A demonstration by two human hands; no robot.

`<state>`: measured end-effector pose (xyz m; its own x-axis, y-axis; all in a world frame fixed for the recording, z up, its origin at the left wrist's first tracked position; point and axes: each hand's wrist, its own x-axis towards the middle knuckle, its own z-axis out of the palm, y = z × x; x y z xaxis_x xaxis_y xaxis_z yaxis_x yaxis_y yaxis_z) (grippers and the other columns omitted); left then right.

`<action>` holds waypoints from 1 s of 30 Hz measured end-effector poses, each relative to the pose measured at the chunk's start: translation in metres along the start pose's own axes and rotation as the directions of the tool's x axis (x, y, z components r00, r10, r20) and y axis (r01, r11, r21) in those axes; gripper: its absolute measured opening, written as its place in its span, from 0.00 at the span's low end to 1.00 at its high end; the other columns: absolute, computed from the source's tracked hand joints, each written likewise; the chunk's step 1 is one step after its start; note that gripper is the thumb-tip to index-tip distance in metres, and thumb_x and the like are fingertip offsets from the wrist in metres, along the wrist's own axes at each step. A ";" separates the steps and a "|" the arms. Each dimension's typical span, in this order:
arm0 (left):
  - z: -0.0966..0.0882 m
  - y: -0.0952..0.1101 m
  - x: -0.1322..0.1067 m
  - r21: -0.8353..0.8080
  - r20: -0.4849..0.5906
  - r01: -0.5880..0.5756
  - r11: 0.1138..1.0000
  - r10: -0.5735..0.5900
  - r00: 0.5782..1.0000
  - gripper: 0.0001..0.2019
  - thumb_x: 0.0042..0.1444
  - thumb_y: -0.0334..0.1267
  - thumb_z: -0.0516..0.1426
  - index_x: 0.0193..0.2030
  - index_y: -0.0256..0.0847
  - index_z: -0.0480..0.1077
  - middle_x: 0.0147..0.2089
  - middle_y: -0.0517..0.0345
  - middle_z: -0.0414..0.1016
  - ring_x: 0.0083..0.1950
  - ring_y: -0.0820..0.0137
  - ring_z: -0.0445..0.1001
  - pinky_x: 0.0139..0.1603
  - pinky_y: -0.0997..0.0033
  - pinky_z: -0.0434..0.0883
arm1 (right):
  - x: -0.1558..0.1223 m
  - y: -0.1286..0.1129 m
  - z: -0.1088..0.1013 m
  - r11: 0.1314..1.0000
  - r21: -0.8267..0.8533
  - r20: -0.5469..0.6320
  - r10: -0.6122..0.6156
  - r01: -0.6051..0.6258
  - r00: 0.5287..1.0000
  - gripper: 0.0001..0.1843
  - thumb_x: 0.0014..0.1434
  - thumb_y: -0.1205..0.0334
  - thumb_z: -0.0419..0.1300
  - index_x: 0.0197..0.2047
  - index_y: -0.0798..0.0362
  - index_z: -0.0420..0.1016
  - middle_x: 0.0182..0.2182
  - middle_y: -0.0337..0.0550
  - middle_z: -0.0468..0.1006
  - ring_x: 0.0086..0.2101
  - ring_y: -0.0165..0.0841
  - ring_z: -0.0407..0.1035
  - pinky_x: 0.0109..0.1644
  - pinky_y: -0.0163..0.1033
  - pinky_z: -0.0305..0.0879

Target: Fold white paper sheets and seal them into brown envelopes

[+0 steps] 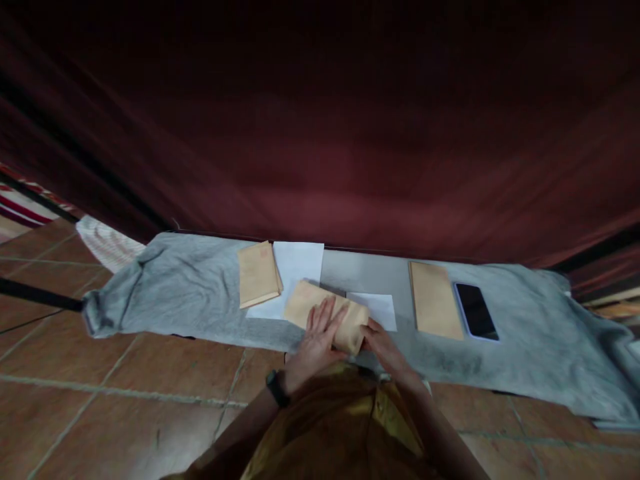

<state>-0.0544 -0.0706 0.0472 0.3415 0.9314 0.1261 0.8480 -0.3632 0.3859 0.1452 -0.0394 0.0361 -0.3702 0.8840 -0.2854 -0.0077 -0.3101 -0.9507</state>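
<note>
A brown paper envelope (305,301) lies at a slant on the grey cloth in front of me, its right end bent up. My left hand (320,333) rests flat on top of it with the fingers spread. At the envelope's right end, my right hand (380,345) has its fingers closed around the edge; some of its fingertips are hidden. White sheets of paper (300,260) lie partly beneath the envelope, and a smaller white paper (383,308) shows just beyond my right hand.
Folded brown envelopes (259,273) lie to the left, more brown envelopes (436,300) to the right. Beside those is a phone (477,312) with a dark screen. The grey cloth (195,293) covers a narrow bench against a dark red curtain (320,167). Floor tiles (175,373) show below.
</note>
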 end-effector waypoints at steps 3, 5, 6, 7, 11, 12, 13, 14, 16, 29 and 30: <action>-0.010 -0.021 0.010 0.044 0.166 -0.031 0.999 0.023 0.986 0.61 0.46 0.54 0.71 0.79 0.48 0.39 0.81 0.39 0.30 0.80 0.43 0.34 0.75 0.31 0.40 | -0.008 -0.009 -0.015 0.995 -0.051 0.075 0.086 -0.083 0.993 0.23 0.54 0.47 0.61 0.50 0.48 0.78 0.44 0.44 0.83 0.43 0.42 0.76 0.40 0.42 0.74; -0.011 -0.027 0.019 0.047 0.249 -0.084 0.995 0.070 0.966 0.64 0.44 0.57 0.72 0.79 0.49 0.38 0.81 0.39 0.30 0.80 0.44 0.32 0.74 0.30 0.36 | -0.010 -0.012 -0.021 0.994 -0.070 0.117 0.090 -0.082 0.989 0.21 0.53 0.50 0.61 0.48 0.48 0.79 0.41 0.42 0.83 0.41 0.41 0.75 0.42 0.42 0.74; -0.010 -0.027 0.023 0.042 0.283 -0.107 0.993 0.091 0.955 0.64 0.43 0.58 0.72 0.79 0.50 0.38 0.81 0.39 0.31 0.80 0.44 0.33 0.74 0.30 0.34 | -0.010 -0.012 -0.024 0.995 -0.072 0.124 0.077 -0.069 0.989 0.20 0.52 0.51 0.61 0.47 0.48 0.79 0.41 0.42 0.83 0.41 0.40 0.75 0.43 0.42 0.73; -0.008 -0.027 0.027 0.034 0.309 -0.123 0.992 0.106 0.945 0.65 0.42 0.59 0.72 0.79 0.50 0.38 0.81 0.39 0.34 0.80 0.44 0.33 0.74 0.29 0.33 | -0.010 -0.011 -0.026 0.996 -0.074 0.126 0.053 -0.044 0.991 0.19 0.52 0.51 0.61 0.46 0.49 0.79 0.40 0.41 0.83 0.41 0.39 0.75 0.44 0.42 0.73; 0.002 -0.020 0.037 0.003 0.313 -0.135 0.991 0.127 0.941 0.66 0.41 0.60 0.71 0.79 0.49 0.38 0.80 0.39 0.43 0.80 0.43 0.39 0.75 0.31 0.32 | -0.003 -0.001 -0.036 0.980 -0.180 0.029 -0.076 0.080 0.997 0.15 0.55 0.53 0.58 0.41 0.51 0.78 0.37 0.39 0.82 0.41 0.38 0.73 0.46 0.40 0.71; 0.004 -0.018 0.038 0.001 0.299 -0.135 0.991 0.128 0.946 0.65 0.42 0.60 0.71 0.79 0.49 0.38 0.79 0.39 0.44 0.80 0.42 0.40 0.75 0.32 0.32 | -0.001 0.003 -0.039 0.962 -0.256 -0.040 -0.105 0.091 0.994 0.13 0.56 0.54 0.57 0.39 0.51 0.77 0.36 0.39 0.81 0.40 0.37 0.73 0.45 0.39 0.70; 0.005 -0.015 0.039 0.003 0.287 -0.133 0.991 0.127 0.950 0.63 0.44 0.61 0.70 0.79 0.49 0.38 0.79 0.40 0.45 0.80 0.42 0.40 0.75 0.32 0.32 | -0.001 0.006 -0.042 0.936 -0.343 -0.114 -0.131 0.084 0.985 0.11 0.57 0.56 0.55 0.37 0.51 0.76 0.35 0.39 0.81 0.39 0.36 0.73 0.44 0.38 0.69; 0.007 -0.013 0.040 0.008 0.278 -0.129 0.992 0.122 0.953 0.62 0.45 0.61 0.69 0.79 0.50 0.38 0.79 0.40 0.45 0.79 0.43 0.41 0.75 0.31 0.31 | -0.001 0.009 -0.044 0.905 -0.421 -0.180 -0.150 0.062 0.972 0.10 0.58 0.58 0.54 0.36 0.51 0.75 0.33 0.39 0.80 0.38 0.36 0.72 0.43 0.37 0.68; 0.009 -0.010 0.041 0.021 0.271 -0.118 0.993 0.108 0.957 0.60 0.48 0.61 0.68 0.79 0.50 0.37 0.79 0.41 0.46 0.79 0.43 0.43 0.75 0.31 0.31 | -0.003 0.013 -0.048 0.856 -0.517 -0.259 -0.168 0.010 0.951 0.08 0.60 0.62 0.53 0.36 0.50 0.73 0.32 0.39 0.79 0.37 0.36 0.72 0.41 0.36 0.67; 0.013 -0.006 0.039 0.033 0.178 -0.144 0.989 0.136 0.975 0.58 0.50 0.65 0.65 0.79 0.47 0.40 0.76 0.40 0.53 0.77 0.45 0.50 0.76 0.33 0.34 | -0.012 0.002 -0.047 0.779 -0.627 -0.221 -0.204 0.022 0.954 0.15 0.64 0.61 0.51 0.46 0.48 0.79 0.44 0.47 0.81 0.43 0.40 0.74 0.51 0.43 0.68; 0.012 -0.005 0.039 0.041 0.183 -0.146 0.988 0.137 0.974 0.58 0.50 0.66 0.65 0.79 0.47 0.41 0.76 0.40 0.53 0.78 0.45 0.49 0.76 0.33 0.34 | -0.012 0.001 -0.050 0.855 -0.517 -0.206 -0.176 0.046 0.963 0.15 0.63 0.58 0.53 0.46 0.48 0.80 0.43 0.46 0.82 0.43 0.40 0.74 0.50 0.42 0.69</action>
<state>-0.0402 -0.0328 0.0398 0.5224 0.8526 0.0086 0.8047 -0.4964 0.3257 0.1959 -0.0331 0.0329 -0.1635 0.9776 -0.1325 0.4570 -0.0439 -0.8884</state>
